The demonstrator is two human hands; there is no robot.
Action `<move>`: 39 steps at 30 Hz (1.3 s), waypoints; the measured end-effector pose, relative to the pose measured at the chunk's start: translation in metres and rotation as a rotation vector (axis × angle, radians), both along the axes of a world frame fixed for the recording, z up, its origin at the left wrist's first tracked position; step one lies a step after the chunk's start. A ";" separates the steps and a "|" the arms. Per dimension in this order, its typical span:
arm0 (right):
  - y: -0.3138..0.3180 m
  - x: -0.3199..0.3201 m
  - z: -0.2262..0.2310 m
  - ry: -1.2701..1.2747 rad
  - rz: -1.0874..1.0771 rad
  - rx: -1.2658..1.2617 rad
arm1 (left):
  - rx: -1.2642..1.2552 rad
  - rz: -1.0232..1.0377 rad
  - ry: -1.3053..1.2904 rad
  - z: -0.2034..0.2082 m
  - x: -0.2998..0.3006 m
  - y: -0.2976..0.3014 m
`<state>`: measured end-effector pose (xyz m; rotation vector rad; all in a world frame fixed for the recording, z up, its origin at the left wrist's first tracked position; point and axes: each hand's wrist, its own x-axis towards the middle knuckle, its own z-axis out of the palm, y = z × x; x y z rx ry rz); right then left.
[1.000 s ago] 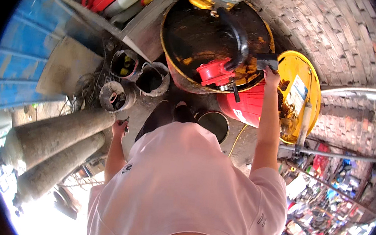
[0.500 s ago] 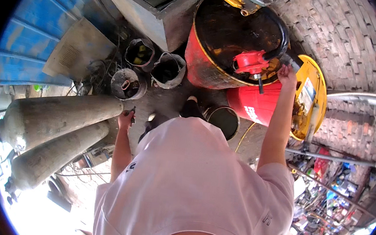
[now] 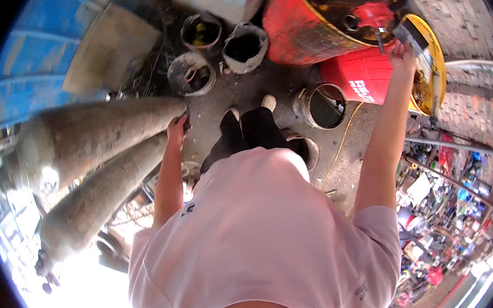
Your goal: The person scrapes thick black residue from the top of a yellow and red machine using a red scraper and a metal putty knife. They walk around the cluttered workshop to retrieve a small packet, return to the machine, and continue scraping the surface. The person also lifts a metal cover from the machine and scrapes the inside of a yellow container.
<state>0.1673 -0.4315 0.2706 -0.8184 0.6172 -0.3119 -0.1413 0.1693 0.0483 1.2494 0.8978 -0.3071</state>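
Note:
My right hand (image 3: 403, 55) is raised at the far right, closed on a flat grey piece with a dark face (image 3: 412, 36); its exact kind is unclear. Beside that hand is a red hand pump (image 3: 374, 15) on top of a large red drum (image 3: 292, 32) with a yellow rim. A smaller red drum (image 3: 356, 75) lies just below it, next to a round yellow lid-like panel (image 3: 440, 65). Low on the left, my left hand (image 3: 176, 129) is closed around a small dark object (image 3: 187, 125), mostly hidden, near the end of a long grey cylinder (image 3: 108, 127).
A second cylinder (image 3: 99, 200) lies below the first. Several open pails stand on the floor, among them a pale one (image 3: 245, 48) and one holding dark liquid (image 3: 327, 106). A yellow hose (image 3: 341, 147) crosses the floor. Clutter (image 3: 441, 212) fills the right side, below a metal bar (image 3: 458, 148).
The view has shifted, so drums and pails appear higher and further right, and another pail shows by my feet. Both hands keep their grip and appear higher in the picture.

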 end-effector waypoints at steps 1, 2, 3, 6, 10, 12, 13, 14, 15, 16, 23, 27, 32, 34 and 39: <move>0.001 -0.008 -0.007 0.047 -0.013 -0.041 | 0.031 -0.042 -0.004 -0.009 -0.007 0.009; -0.009 -0.017 -0.021 0.027 0.167 -0.014 | 0.136 -0.042 -0.025 -0.026 -0.016 0.015; 0.001 -0.032 -0.028 0.024 0.181 0.021 | 0.191 -0.029 0.017 -0.026 -0.022 0.016; 0.041 -0.069 -0.042 0.027 0.130 0.036 | 0.422 0.003 0.042 -0.049 -0.059 0.024; 0.086 -0.106 -0.089 0.042 0.108 0.003 | 0.509 0.089 0.141 -0.052 -0.126 0.008; 0.110 -0.125 -0.119 0.016 0.167 0.056 | 0.578 0.196 0.161 -0.040 -0.162 -0.005; 0.135 -0.133 -0.128 0.082 0.181 0.033 | 0.535 0.200 0.212 -0.047 -0.190 -0.008; 0.153 -0.139 -0.143 0.080 0.245 0.002 | 0.593 0.225 0.237 -0.071 -0.228 -0.010; 0.170 -0.139 -0.164 0.078 0.320 0.076 | 0.650 0.242 0.268 -0.089 -0.264 -0.016; 0.183 -0.146 -0.182 0.081 0.376 0.143 | 0.620 0.294 0.317 -0.086 -0.283 -0.025; 0.312 -0.192 -0.230 0.267 0.724 0.269 | 0.456 0.696 0.561 -0.047 -0.393 -0.086; 0.381 -0.231 -0.234 0.308 0.947 0.230 | 0.353 0.978 0.553 -0.040 -0.431 -0.126; 0.462 -0.297 -0.239 0.336 1.323 0.182 | 0.331 1.132 0.638 -0.049 -0.473 -0.179; 0.496 -0.326 -0.239 0.362 1.459 0.143 | 0.203 1.230 0.626 -0.063 -0.493 -0.200; 0.564 -0.421 -0.212 0.330 1.830 0.063 | 0.173 1.402 0.805 -0.067 -0.528 -0.253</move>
